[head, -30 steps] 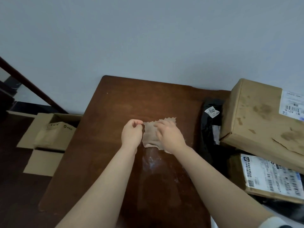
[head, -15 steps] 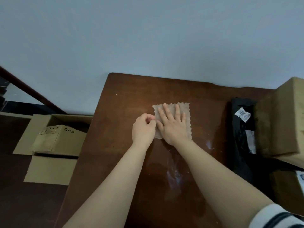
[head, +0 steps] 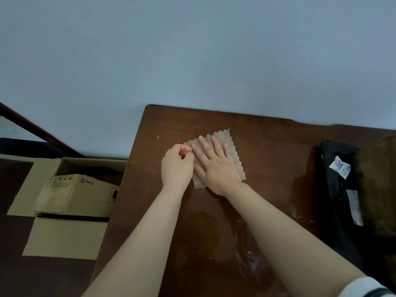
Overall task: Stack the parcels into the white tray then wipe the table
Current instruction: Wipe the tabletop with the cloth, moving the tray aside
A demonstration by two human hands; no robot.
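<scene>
The beige cloth point(head: 222, 155) lies flat on the brown table point(head: 267, 146), near its far left corner; your right hand point(head: 216, 166) presses on it palm down, fingers spread. Your left hand point(head: 176, 166) sits just left of the cloth, fingers curled, thumb and forefinger pinching its left edge. Well right of the cloth lies a black parcel point(head: 340, 189); left of the table, on the floor, a PICO cardboard box point(head: 72, 195).

Glossy dark wood table point(head: 267, 151); matt, ragged-edged cloth point(head: 232, 146); shiny black plastic parcel point(head: 336, 202)
</scene>
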